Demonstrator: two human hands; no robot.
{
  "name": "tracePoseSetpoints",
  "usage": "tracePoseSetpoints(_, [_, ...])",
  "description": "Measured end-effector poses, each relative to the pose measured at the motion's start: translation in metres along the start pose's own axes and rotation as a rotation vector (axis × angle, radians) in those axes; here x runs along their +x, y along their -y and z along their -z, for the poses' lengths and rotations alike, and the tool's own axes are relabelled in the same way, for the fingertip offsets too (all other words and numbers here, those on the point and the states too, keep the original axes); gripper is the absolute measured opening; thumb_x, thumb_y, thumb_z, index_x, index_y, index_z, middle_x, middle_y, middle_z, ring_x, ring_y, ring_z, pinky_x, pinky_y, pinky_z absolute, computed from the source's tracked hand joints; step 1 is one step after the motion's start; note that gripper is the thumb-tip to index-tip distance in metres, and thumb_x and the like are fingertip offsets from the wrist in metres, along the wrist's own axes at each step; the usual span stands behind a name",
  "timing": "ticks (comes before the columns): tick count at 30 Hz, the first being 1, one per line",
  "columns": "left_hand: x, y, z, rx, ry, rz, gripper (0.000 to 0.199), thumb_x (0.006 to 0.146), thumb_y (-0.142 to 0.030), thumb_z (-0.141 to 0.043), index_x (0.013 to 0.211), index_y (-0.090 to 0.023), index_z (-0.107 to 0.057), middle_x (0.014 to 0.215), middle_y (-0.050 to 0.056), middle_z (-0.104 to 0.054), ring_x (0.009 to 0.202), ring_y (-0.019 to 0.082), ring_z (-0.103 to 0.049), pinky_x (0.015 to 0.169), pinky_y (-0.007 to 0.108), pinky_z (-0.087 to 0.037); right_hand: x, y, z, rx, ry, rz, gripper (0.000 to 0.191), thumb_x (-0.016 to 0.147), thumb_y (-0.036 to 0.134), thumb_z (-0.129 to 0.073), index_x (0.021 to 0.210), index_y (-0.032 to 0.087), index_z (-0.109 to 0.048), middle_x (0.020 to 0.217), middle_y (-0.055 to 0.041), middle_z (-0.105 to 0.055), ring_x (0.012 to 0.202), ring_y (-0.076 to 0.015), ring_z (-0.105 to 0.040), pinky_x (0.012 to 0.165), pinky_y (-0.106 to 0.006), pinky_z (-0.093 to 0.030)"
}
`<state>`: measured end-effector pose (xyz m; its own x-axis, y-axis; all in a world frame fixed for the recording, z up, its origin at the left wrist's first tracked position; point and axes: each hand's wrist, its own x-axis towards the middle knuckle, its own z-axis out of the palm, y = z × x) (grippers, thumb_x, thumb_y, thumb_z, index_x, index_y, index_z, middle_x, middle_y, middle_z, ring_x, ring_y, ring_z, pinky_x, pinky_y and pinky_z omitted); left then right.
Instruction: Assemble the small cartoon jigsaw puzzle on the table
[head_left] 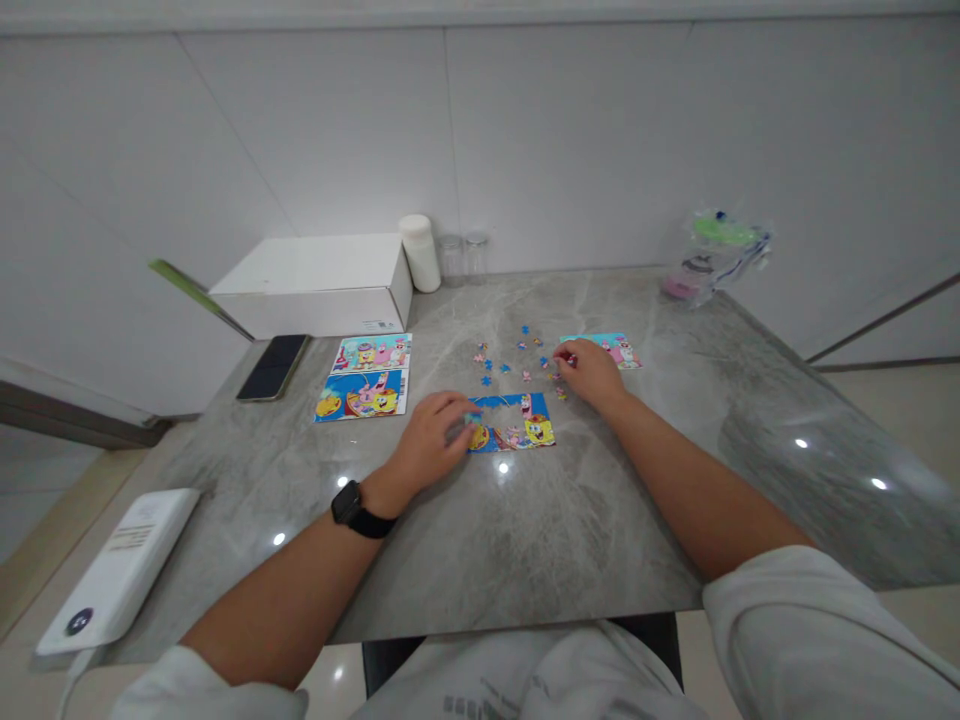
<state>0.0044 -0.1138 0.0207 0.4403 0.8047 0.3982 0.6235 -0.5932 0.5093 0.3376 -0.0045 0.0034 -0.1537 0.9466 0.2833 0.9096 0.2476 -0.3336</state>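
illegible shirt print (487, 703), gapped puzzle (538, 430) beyond

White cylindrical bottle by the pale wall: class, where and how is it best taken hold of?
The white cylindrical bottle is probably best gripped around its middle, from the near side: it stands upright and round, with the white rectangular box close on the left, two clear cylindrical glasses on the right and the pale wall behind.
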Motion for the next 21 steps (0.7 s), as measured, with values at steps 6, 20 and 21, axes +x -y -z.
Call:
tracePoseSetpoints(6, [0.003, 0.022, -0.004, -0.052, -0.097, 0.146, 0.018, 0.096, -0.024, -0.060, 0.112, -0.022, -0.066, 0.113, 0.007, -0.070, 0.112, 0.025, -0.064, 0.102, 0.044, -0.053, -0.005, 0.003, -0.002, 0.032, -0.058, 0.026, 0.025, 0.097, 0.023, -0.054, 0.112, 0.021, -0.074, 0.112, -0.0123, -0.075, 0.107, -0.0276, -0.065, 0.097, -0.038, -0.048])
tracePoseSetpoints(20, [0.001, 0.026, -0.008, -0.075, -0.095, 0.141, 0.024, 0.094, -0.022, -0.060, 0.118, -0.022, -0.066, 0.116, 0.008, -0.069, 0.114, 0.025, -0.064, 0.103, 0.045, -0.053, -0.008, 0.005, -0.008, 0.068, -0.046, 0.049, 0.029, 0.098, 0.025, -0.053, 0.119, 0.020, -0.073, 0.109, -0.0106, -0.075, 0.099, -0.0254, -0.067, 0.092, -0.037, -0.050])
tracePoseSetpoints(21, [0.001, 0.026, -0.008, -0.079, -0.097, 0.143, 0.024, 0.094, -0.022, -0.060, 0.117, -0.022, -0.066, 0.116, 0.008, -0.069, 0.114, 0.025, -0.064, 0.103, 0.045, -0.053, -0.008, 0.005, -0.008, 0.069, -0.053, 0.050, 0.029, 0.098, 0.025, -0.053, 0.118, 0.019, -0.073, 0.107, -0.0107, -0.075, 0.099, -0.0257, -0.066, 0.093, -0.037, -0.050])
